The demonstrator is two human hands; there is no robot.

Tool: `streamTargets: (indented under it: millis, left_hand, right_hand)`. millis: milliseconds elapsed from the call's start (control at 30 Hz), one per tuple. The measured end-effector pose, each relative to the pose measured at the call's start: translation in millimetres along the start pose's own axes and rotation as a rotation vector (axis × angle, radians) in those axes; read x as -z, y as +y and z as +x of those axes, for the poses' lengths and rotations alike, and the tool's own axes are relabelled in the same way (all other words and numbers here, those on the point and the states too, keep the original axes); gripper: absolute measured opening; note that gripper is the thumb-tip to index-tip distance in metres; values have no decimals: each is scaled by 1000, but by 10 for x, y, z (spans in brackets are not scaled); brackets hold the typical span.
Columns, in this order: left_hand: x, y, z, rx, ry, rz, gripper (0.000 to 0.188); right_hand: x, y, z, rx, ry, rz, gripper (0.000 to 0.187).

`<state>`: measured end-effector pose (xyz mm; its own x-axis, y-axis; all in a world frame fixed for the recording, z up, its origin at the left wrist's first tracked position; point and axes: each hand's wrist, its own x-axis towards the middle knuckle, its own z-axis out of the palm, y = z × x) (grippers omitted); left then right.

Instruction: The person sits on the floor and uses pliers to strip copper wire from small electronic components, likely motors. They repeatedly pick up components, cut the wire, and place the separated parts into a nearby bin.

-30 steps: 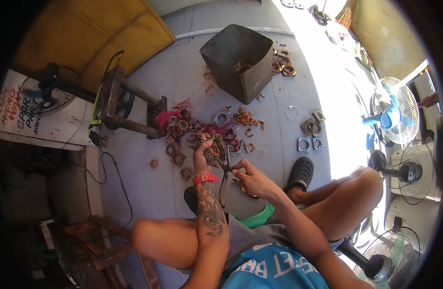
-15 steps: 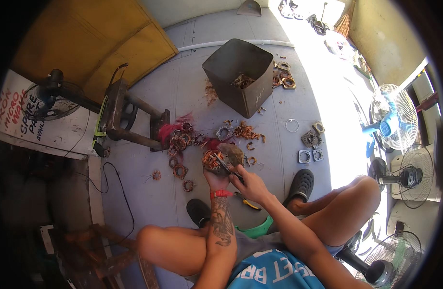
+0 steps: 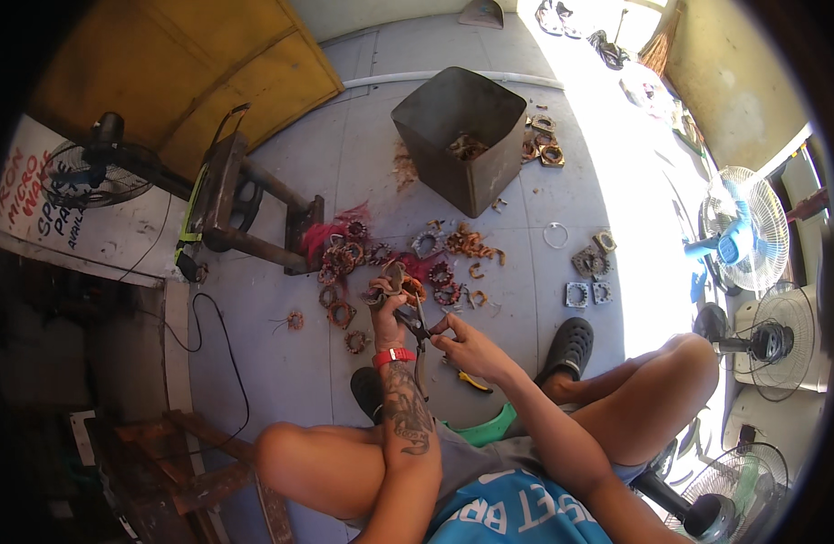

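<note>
My left hand is closed around a motor stator with orange copper windings, held up off the floor. A pair of dark-handled pliers stands across the front of it, jaws upward beside the windings and handles spread apart. My right hand is closed with its fingertips on one handle; the other handle hangs down near my left wrist. Exactly where the jaws touch the stator is hard to make out. Under and beyond my hands lie loose copper coil pieces and several wound stators.
A tall dark square bin stands ahead, scraps inside. Bare stator cores lie on the right. Yellow-handled pliers rest between my feet. On the left are a metal-framed stand and a black cable; fans line the right.
The stator has been turned in my left hand and shifted slightly left. The pliers have swung from pointing into the windings to upright, with their handles spread.
</note>
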<state>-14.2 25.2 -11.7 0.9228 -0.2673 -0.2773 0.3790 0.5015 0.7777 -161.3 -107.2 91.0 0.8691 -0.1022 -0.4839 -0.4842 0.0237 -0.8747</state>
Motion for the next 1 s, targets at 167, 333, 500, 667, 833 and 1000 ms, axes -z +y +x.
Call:
streamTargets:
  millis: [167,333,500,667,833,1000]
  left_hand:
    - [-32,66,-55,18,-137,102,29]
    - [25,109,-81,-3,38,150,29]
    - [108,-71,39,147,140,242,18]
    - [448,-242,-60,135,708,78,20]
    - [420,-513,-196,312,382,-77,31]
    - [-94,-736,-234,416,117,34,49]
  right_hand:
    - [11,34,-83,-25,-16,-16,31]
    - [39,162,53,-48,-10,33,30]
    - [-180,289,702,-39,309,38,35]
    - [112,486,801,-264,149,159,40]
    - [372,710,698,-191,124,392,35]
    - [432,750,646,-224,-30,177,42]
